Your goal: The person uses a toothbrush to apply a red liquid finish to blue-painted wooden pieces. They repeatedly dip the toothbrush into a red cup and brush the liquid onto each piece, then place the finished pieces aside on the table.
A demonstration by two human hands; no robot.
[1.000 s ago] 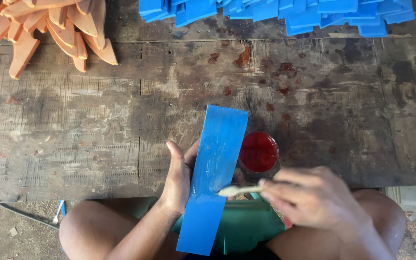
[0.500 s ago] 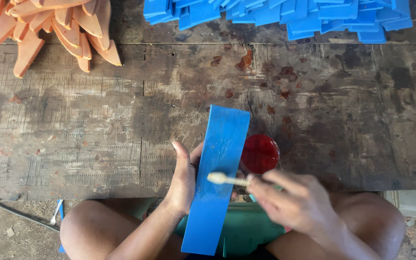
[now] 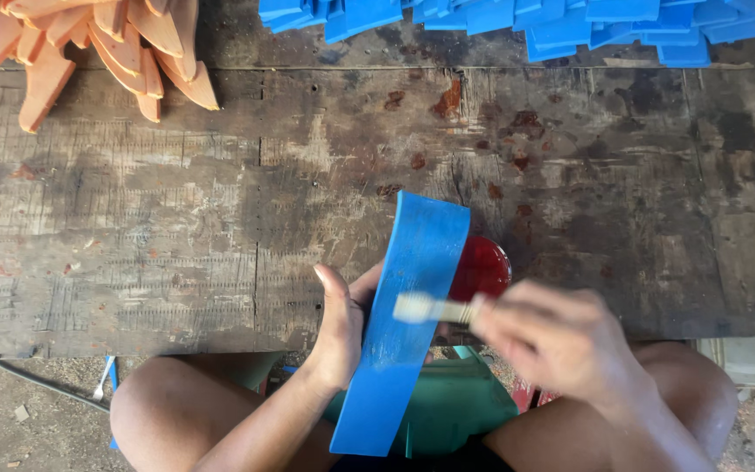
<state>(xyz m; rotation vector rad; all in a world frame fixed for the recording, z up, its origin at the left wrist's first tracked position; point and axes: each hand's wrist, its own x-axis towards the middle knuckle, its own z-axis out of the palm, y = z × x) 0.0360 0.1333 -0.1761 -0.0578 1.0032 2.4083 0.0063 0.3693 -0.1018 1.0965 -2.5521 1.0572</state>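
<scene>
While the left hand (image 3: 340, 328) grips the long blue strip (image 3: 404, 323) by its edge, fingers wrapped round & clamped on it, the strip stands tilted at centre-bottom of the frame, upper end over the wooden bench (image 3: 176, 227), lower end down btwn the knees. Right hand (image 3: 561, 341) is blurred w/ motion, fingers pinched together on a pale brush (image 3: 434, 308) whose tip touches the strip's face about mid-length. Just behind the strip, right of centre, sits a small pot of red liquid (image 3: 481, 267), partly hidden by it. Can't tell if any red is on the blue face yet: it reads plain blue, so I'd judge this piece barely begun or the coat is too thin to see. Top right of frame: a heap of blue pieces (image 3: 517, 17). Top left: a pile of orange pieces (image 3: 89, 39). Whether either pile is finished work or waiting stock can't be told. Red spots stain the bench near upper centre
</scene>
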